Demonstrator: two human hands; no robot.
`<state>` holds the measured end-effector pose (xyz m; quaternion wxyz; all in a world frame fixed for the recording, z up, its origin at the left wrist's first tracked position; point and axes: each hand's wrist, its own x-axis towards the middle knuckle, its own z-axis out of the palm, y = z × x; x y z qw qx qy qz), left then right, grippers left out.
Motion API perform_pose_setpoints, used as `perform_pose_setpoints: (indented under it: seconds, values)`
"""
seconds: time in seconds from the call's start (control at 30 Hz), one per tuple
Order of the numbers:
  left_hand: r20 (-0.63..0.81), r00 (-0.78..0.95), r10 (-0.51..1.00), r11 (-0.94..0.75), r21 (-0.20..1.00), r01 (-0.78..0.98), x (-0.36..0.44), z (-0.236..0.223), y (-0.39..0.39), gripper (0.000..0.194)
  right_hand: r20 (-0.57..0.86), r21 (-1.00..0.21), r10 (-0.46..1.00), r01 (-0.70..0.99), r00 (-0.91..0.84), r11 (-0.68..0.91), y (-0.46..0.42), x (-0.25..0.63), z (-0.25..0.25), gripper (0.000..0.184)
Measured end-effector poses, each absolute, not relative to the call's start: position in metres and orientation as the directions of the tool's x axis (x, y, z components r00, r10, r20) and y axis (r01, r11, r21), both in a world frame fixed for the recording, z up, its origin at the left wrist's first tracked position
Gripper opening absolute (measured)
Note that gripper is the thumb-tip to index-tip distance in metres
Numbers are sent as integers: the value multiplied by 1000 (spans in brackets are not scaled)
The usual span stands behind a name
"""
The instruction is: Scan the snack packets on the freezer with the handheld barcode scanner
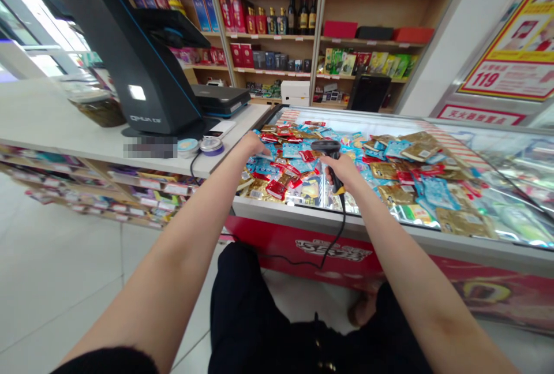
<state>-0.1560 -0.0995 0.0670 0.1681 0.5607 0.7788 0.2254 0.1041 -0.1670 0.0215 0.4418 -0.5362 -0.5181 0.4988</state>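
Observation:
My right hand (340, 171) is closed around the grip of a black handheld barcode scanner (326, 146), whose head points left over a pile of snack packets (298, 152). A black cable runs down from the scanner's handle. At the left end of the pile, my left hand (254, 144) rests against the blue packets with its thumb stretched out. Its other fingers are partly hidden. The small packets are blue, red and gold. A second heap of packets (402, 160) lies to the right of the scanner.
The packets lie on a glass-topped freezer (289, 208) with a red front. At left, a white counter (47, 126) carries a black checkout terminal (151, 85), a covered tub (97, 105) and small round tins (211, 146). Shelves (277, 37) of boxes and bottles stand behind.

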Motion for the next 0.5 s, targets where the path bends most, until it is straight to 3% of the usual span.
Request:
perform_pose_setpoints:
  seconds: [0.1, 0.2, 0.33, 0.5]
  values:
    - [-68, -349, 935, 337, 477, 812, -160, 75, -98, 45, -64, -992, 998, 109, -30, -60, -165, 108, 19, 23]
    - [-110, -345, 932, 328, 660, 676, -158, 75, -96, 42, -45, -994, 998, 104, -34, -42, -163, 112, 17, 22]
    - [-112, -198, 974, 175, 924, 339, -145, 69, -93, 33, -25, -993, 999, 119, -21, -22, -162, 118, 21, 23]
    - [-94, -66, 993, 99, 992, 79, -110, 60, -86, 30, 20, -985, 1000, 172, 9, 18, -164, 127, 31, 22]
